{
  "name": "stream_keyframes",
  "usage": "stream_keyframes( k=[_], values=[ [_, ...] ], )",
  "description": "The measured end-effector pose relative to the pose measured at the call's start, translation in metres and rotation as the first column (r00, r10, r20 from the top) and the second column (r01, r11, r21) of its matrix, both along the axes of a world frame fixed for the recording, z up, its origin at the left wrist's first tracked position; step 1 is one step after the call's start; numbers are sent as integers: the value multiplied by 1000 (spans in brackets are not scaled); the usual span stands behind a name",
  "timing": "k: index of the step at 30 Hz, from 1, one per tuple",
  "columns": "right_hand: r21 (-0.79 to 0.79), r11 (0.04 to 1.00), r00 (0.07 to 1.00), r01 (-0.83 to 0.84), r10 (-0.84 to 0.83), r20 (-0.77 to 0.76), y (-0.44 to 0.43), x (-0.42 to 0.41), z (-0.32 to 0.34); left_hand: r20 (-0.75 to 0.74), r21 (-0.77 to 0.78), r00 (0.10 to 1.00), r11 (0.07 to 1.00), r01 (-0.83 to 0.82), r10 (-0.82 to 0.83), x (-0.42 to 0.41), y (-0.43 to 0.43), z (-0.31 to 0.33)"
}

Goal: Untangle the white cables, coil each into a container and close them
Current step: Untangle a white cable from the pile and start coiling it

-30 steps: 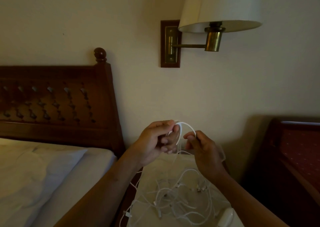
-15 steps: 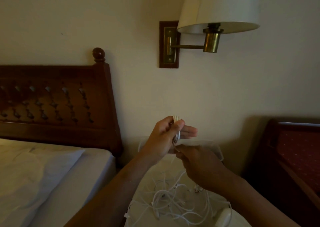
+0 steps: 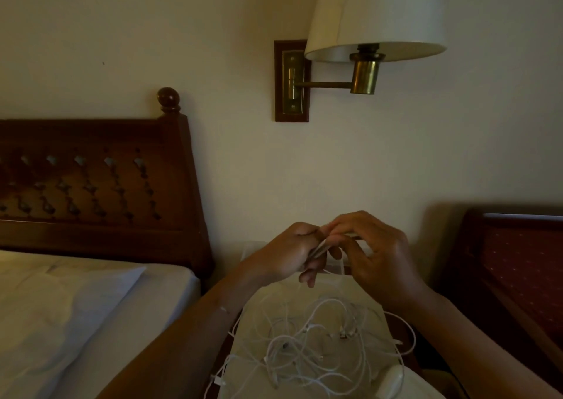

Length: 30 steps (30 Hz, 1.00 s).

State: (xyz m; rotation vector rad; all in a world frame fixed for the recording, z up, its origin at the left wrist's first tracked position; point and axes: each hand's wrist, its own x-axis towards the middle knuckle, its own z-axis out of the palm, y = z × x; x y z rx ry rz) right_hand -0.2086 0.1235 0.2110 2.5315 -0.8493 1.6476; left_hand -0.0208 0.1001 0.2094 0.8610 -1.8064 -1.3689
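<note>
A tangle of white cables (image 3: 316,347) lies on a pale cloth-covered nightstand (image 3: 253,322) below my hands. My left hand (image 3: 292,252) grips a small coil of white cable (image 3: 320,248) between thumb and fingers. My right hand (image 3: 374,255) sits over the coil from the right, its fingertips pinching the same cable. A strand hangs from the coil down into the tangle. A clear container (image 3: 253,249) is partly visible behind my hands, mostly hidden by them.
A bed with a white pillow (image 3: 67,301) and a dark wooden headboard (image 3: 91,182) is on the left. A wall lamp (image 3: 374,29) hangs above. A second wooden bed frame (image 3: 511,264) stands on the right. A white oval object (image 3: 390,382) lies at the nightstand's front right.
My right hand rose from below the coil to cover it from the right. My left hand dropped slightly and keeps hold of the coil, which looks flatter and tighter.
</note>
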Motion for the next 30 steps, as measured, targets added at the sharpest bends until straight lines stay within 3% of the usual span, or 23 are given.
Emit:
stream_keyframes(
  k=[5, 8, 10, 17, 21, 30],
  values=[
    [-81, 997, 1000, -3, 5, 14, 9, 2, 0, -152, 20, 988, 1000, 14, -11, 7, 0, -2],
    [-131, 991, 1000, -3, 0, -22, 16, 2, 0, -153, -11, 988, 1000, 8, -10, 9, 2, -4],
    [-115, 993, 999, 34, -28, 46, 15, 1, 1, -121, -15, 992, 999, 36, -38, 10, 4, -3],
    [160, 987, 940, 32, -84, 331, 9, 6, 0, -184, 74, 971, 983, 170, -154, 7, 12, 2],
    [450, 892, 906, -50, -150, 397, 3, 14, -3, -240, 73, 949, 971, 228, -205, 5, 13, 2],
    [466, 880, 845, -89, -182, 504, 0, 31, 1, -475, 230, 857, 912, 339, -199, 0, 16, -2]
  ],
)
